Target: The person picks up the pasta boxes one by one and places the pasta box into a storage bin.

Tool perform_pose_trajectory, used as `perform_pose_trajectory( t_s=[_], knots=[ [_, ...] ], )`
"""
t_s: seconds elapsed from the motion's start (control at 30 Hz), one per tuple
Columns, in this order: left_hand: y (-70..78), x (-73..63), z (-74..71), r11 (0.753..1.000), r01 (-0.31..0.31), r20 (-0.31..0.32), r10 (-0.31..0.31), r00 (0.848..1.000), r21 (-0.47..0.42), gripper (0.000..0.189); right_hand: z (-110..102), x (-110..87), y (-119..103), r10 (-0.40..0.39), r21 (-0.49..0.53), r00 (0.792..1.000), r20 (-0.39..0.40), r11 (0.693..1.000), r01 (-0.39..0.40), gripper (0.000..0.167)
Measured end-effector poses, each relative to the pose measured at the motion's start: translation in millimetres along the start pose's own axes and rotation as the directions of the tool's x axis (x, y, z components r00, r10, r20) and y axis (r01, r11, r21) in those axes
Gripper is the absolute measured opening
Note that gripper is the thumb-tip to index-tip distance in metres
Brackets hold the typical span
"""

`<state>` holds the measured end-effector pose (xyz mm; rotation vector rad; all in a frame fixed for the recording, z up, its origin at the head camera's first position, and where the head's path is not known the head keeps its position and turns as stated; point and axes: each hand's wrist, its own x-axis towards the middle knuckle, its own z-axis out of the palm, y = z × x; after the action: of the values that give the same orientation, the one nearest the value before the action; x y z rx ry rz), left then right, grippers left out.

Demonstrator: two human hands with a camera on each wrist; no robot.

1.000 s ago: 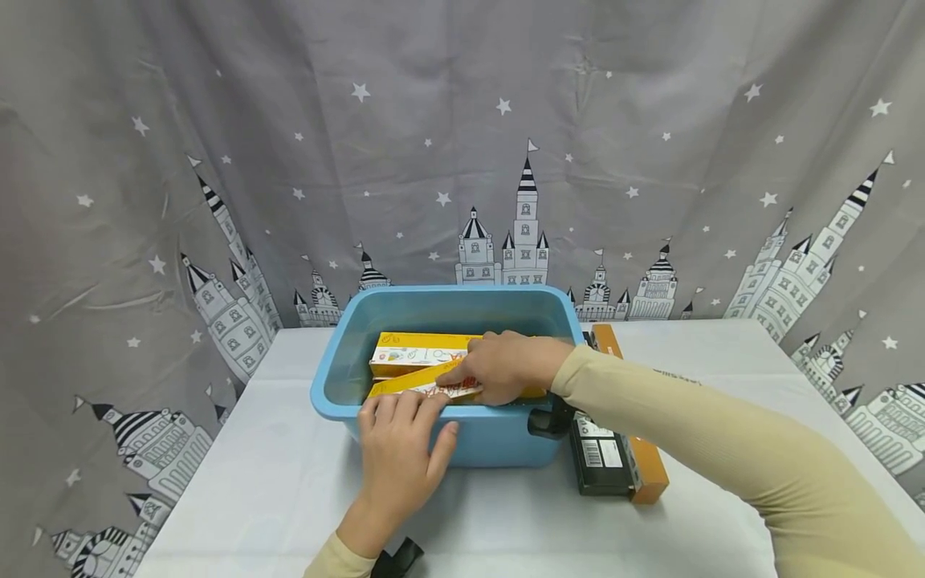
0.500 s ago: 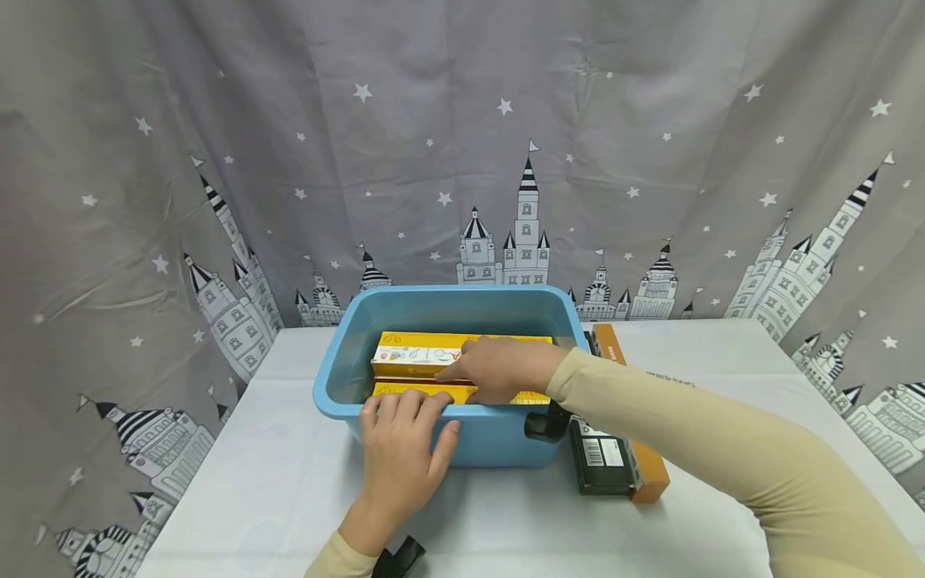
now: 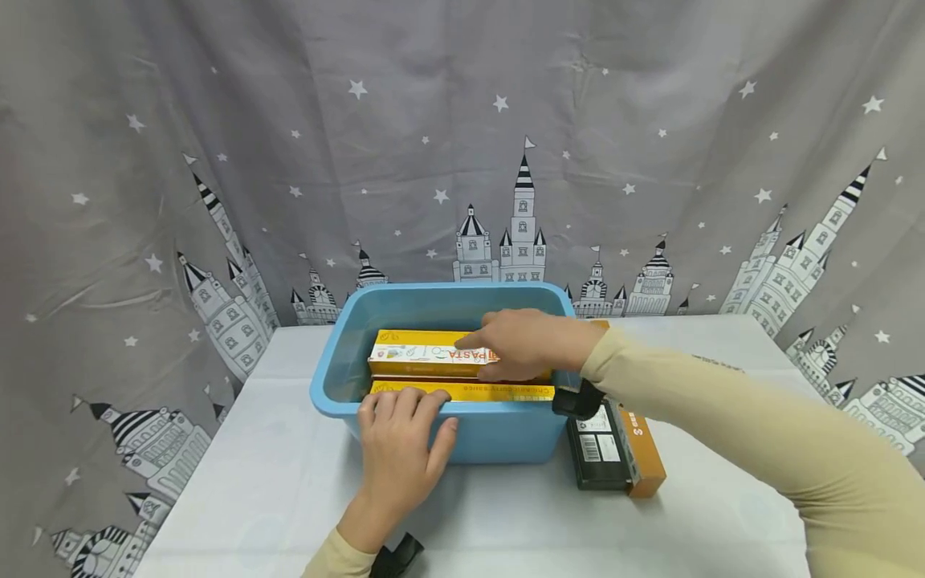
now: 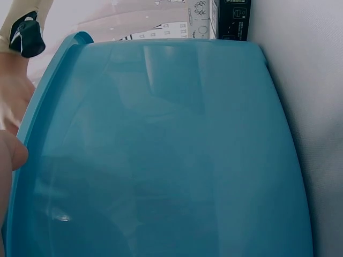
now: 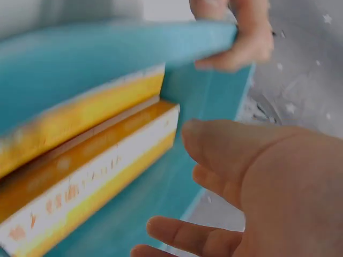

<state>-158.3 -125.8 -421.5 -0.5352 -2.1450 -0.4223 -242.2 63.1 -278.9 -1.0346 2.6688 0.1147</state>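
A blue plastic bin point(image 3: 462, 437) stands on the table with two yellow pasta boxes lying in it lengthwise. The rear pasta box point(image 3: 405, 354) shows a white band with "PASTA" lettering. Against the near wall lies the front pasta box point(image 3: 499, 392), lower part hidden by the rim. My left hand point(image 3: 399, 449) grips the near rim, fingers over it and thumb outside. Over the rear box hovers my right hand point(image 3: 523, 345), its fingers extended. In the right wrist view the right hand point(image 5: 268, 176) holds nothing, its fingers apart and beside the box end.
Right of the bin, a black box point(image 3: 600, 453) with a barcode label lies alongside an orange box point(image 3: 643, 453). Both run back partly behind the right forearm point(image 3: 694, 409). A grey curtain point(image 3: 433, 120) with castle prints hangs behind the white table point(image 3: 246, 466).
The front pasta box went from slanted to lying flat along the near wall. My right hand then lifted off it and shifted back and right. The left hand stayed on the rim.
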Motion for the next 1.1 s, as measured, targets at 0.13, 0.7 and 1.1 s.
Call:
perform_pose_trajectory(
  t_s=[0.13, 0.7, 1.1],
  knots=[
    [0.5, 0.9, 0.9, 1.0, 0.002, -0.004, -0.002, 1.0, 0.0, 0.039, -7, -24.8, 29, 0.052, 0.001, 0.996, -0.068, 0.999, -0.052, 0.056],
    [0.6, 1.0, 0.7, 1.0, 0.002, -0.012, -0.002, 1.0, -0.001, 0.047, 54, -110.5, 145, 0.265, 0.174, 0.932, -0.246, 0.958, -0.226, 0.057],
    [0.4, 0.8, 0.5, 1.0, 0.001, -0.008, -0.001, 1.0, -0.001, 0.043, 104, -123.9, 164, 0.331, 0.292, 0.919, -0.213, 0.92, -0.263, 0.062]
  ],
)
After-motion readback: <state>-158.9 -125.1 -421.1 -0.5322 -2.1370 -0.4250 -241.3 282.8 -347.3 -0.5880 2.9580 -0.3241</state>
